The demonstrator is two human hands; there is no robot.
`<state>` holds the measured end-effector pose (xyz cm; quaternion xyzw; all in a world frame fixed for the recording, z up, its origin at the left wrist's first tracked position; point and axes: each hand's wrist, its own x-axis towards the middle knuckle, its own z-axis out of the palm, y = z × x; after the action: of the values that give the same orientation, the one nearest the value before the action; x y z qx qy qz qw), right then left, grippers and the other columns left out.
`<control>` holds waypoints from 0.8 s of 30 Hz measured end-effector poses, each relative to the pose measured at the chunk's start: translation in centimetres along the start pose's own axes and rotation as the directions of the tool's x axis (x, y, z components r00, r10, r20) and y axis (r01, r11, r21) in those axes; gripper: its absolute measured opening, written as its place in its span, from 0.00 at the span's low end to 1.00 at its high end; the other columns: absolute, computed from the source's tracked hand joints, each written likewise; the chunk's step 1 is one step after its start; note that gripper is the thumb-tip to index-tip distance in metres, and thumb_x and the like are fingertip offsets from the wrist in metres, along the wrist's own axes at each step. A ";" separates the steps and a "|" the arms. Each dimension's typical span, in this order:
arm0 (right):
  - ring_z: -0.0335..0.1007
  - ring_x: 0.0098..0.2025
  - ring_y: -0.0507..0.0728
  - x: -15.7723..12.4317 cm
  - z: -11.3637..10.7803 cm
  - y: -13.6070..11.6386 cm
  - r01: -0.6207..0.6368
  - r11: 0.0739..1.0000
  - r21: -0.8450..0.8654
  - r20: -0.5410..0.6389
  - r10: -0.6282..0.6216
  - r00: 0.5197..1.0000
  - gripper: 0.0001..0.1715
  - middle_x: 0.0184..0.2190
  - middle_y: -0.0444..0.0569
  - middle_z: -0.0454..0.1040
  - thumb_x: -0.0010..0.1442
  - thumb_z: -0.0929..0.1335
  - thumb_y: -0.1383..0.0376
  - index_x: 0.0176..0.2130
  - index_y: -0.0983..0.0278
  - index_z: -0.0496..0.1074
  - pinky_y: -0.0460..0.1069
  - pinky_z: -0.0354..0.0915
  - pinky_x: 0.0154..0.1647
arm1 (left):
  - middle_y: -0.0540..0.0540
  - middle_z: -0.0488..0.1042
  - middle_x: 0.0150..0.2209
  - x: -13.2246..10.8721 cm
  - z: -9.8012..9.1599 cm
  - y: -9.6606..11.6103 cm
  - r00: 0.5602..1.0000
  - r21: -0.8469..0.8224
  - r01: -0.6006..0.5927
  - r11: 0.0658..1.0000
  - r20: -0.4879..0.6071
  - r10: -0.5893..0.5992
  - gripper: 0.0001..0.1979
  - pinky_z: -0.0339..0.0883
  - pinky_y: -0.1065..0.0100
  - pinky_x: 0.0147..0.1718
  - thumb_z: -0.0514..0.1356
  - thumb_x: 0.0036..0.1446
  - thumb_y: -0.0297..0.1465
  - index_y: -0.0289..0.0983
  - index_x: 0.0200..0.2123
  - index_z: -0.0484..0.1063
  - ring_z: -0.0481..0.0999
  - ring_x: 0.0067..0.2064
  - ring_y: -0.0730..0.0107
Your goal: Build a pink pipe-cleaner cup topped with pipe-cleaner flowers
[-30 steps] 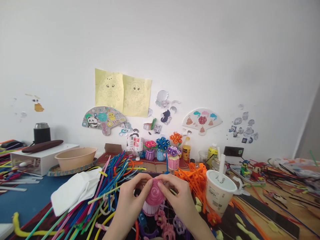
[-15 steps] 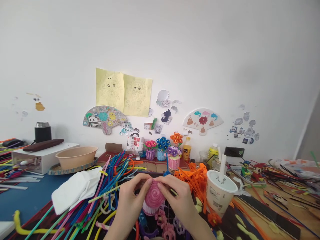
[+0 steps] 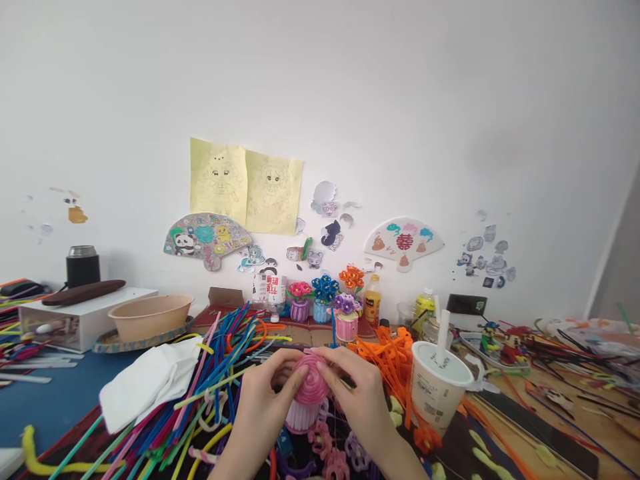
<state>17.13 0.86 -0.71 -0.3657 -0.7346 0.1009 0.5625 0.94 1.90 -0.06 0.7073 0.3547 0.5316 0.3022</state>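
Observation:
A small cup-shaped piece (image 3: pixel 306 393) made of pipe cleaners, with a pink coiled top and a pale ribbed base, is held above the table between both hands. My left hand (image 3: pixel 263 403) curls its fingers round the left side of the pink coil. My right hand (image 3: pixel 357 393) pinches the coil's right side with thumb and fingers. Small pink and purple pipe-cleaner flowers (image 3: pixel 333 450) lie on the dark mat right below the hands.
Loose coloured pipe cleaners (image 3: pixel 210 380) spread to the left, an orange bunch (image 3: pixel 387 353) to the right. A paper drink cup with a straw (image 3: pixel 436 390) stands close by my right hand. White tissue (image 3: pixel 150 380), a tan bowl (image 3: pixel 150 315) and finished flower pots (image 3: pixel 325 300) sit beyond.
The pink coil has tilted a little and my fingers have shifted round its top. The view has drifted slightly.

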 end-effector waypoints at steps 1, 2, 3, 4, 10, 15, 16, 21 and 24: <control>0.76 0.37 0.55 0.0 0.0 0.0 0.015 1.000 -0.003 0.005 -0.015 1.000 0.12 0.36 0.47 0.79 0.62 0.66 0.68 0.44 0.59 0.76 0.46 0.69 0.38 | 0.45 0.80 0.30 0.0 0.0 0.0 1.000 0.006 -0.013 1.000 -0.012 0.013 0.12 0.73 0.70 0.31 0.58 0.55 0.39 0.37 0.35 0.74 0.80 0.32 0.65; 0.76 0.38 0.55 0.0 0.0 -0.1 0.026 1.000 -0.006 0.011 -0.026 1.000 0.12 0.37 0.47 0.80 0.62 0.66 0.68 0.44 0.59 0.76 0.46 0.69 0.39 | 0.45 0.80 0.30 0.0 0.1 0.1 0.999 0.008 -0.025 1.000 -0.029 0.026 0.11 0.73 0.70 0.31 0.58 0.55 0.39 0.37 0.35 0.73 0.80 0.32 0.65; 0.76 0.38 0.55 0.0 -0.1 -0.1 0.030 1.000 -0.011 0.019 -0.029 0.999 0.12 0.37 0.47 0.80 0.62 0.66 0.68 0.44 0.59 0.76 0.46 0.69 0.39 | 0.46 0.80 0.30 0.0 0.1 0.1 0.998 0.005 -0.035 0.999 -0.047 0.035 0.10 0.73 0.70 0.31 0.59 0.55 0.38 0.38 0.34 0.72 0.80 0.31 0.65; 0.76 0.37 0.55 0.1 -0.1 -0.2 0.025 1.000 -0.016 0.026 -0.025 0.999 0.12 0.36 0.47 0.80 0.62 0.66 0.68 0.44 0.59 0.76 0.46 0.70 0.38 | 0.47 0.80 0.29 0.0 0.1 0.1 0.997 -0.001 -0.041 0.999 -0.067 0.041 0.09 0.73 0.70 0.31 0.59 0.54 0.37 0.38 0.34 0.71 0.80 0.31 0.66; 0.74 0.32 0.55 0.1 0.0 -0.4 -0.044 0.999 0.016 0.061 0.043 0.997 0.10 0.36 0.49 0.79 0.62 0.66 0.66 0.42 0.59 0.76 0.47 0.69 0.33 | 0.50 0.81 0.31 0.0 0.0 0.0 0.994 0.051 -0.082 0.995 -0.074 0.086 0.10 0.73 0.71 0.34 0.60 0.55 0.35 0.41 0.40 0.73 0.80 0.31 0.67; 0.73 0.32 0.56 0.3 -0.1 -0.1 -0.171 0.980 0.104 0.085 0.162 0.983 0.11 0.33 0.48 0.77 0.61 0.66 0.60 0.42 0.61 0.75 0.48 0.69 0.32 | 0.51 0.80 0.31 -0.1 -0.1 -0.2 0.994 0.090 -0.080 0.993 -0.066 0.087 0.06 0.71 0.73 0.33 0.59 0.56 0.35 0.41 0.35 0.75 0.79 0.32 0.68; 0.73 0.34 0.57 0.4 -0.1 0.2 -0.210 0.970 0.121 0.090 0.200 0.976 0.14 0.34 0.49 0.76 0.60 0.66 0.60 0.44 0.61 0.73 0.49 0.69 0.34 | 0.51 0.80 0.30 0.0 -0.2 -0.3 0.994 0.082 -0.063 0.995 -0.087 0.070 0.06 0.71 0.72 0.32 0.60 0.55 0.35 0.41 0.34 0.75 0.79 0.31 0.68; 0.65 0.55 0.67 -0.2 0.4 2.2 -0.261 0.959 -0.115 0.071 0.270 0.960 0.39 0.52 0.55 0.71 0.46 0.75 0.62 0.56 0.60 0.64 0.61 0.60 0.56 | 0.49 0.78 0.29 0.3 -0.6 -1.2 0.985 0.039 0.012 0.999 -0.173 -0.005 0.08 0.72 0.68 0.32 0.60 0.53 0.36 0.39 0.34 0.73 0.79 0.31 0.65; 0.64 0.56 0.69 -1.0 1.4 3.5 -0.308 0.935 -0.175 0.133 0.333 0.934 0.54 0.55 0.56 0.69 0.37 0.78 0.67 0.61 0.58 0.59 0.62 0.61 0.54 | 0.47 0.78 0.28 0.5 -0.7 -1.7 0.978 0.014 0.041 0.999 -0.205 -0.038 0.08 0.72 0.67 0.31 0.60 0.52 0.36 0.38 0.33 0.72 0.79 0.31 0.64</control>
<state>17.43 3.07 -3.90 -0.5131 -0.7133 0.1648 0.4481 0.06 3.34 -0.99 0.6443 0.4026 0.5924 0.2682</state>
